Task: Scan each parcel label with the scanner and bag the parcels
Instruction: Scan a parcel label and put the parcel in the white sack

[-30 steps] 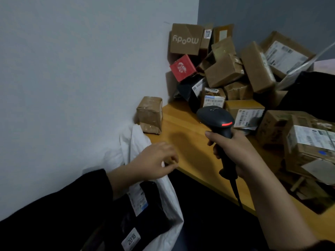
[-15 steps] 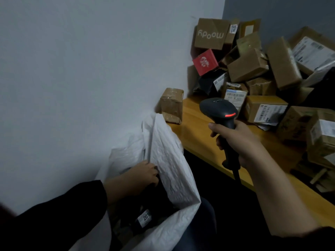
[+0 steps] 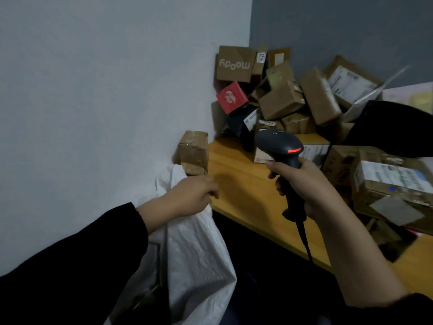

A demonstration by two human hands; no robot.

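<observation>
Two hands are at work over a wooden table (image 3: 236, 184) whose far corner is heaped with parcels (image 3: 304, 102). The right hand (image 3: 304, 186) is wrapped tightly round the handle of the black scanner (image 3: 278, 146), held upright above the table's front edge with its head turned toward the heap; a red strip glows on the head and a dark cable hangs from the handle's base. The left hand (image 3: 189, 195), reaching out of a black sleeve (image 3: 70, 259), hovers at the mouth of the white bag (image 3: 199, 254), fingers loosely curled with nothing showing in them; whether the fingertips touch the bag's rim cannot be told. The bag stands against the pale wall (image 3: 93, 102), just beside the table's left end. A small taped brown parcel (image 3: 193, 152) sits apart from the heap, against the wall and right behind the bag's top. In the heap, a brown box printed "moody" (image 3: 235, 64) lies upside down at the top, a red box (image 3: 231, 97) just below it. A large labelled carton (image 3: 393, 184) rests to the right of the scanner.
</observation>
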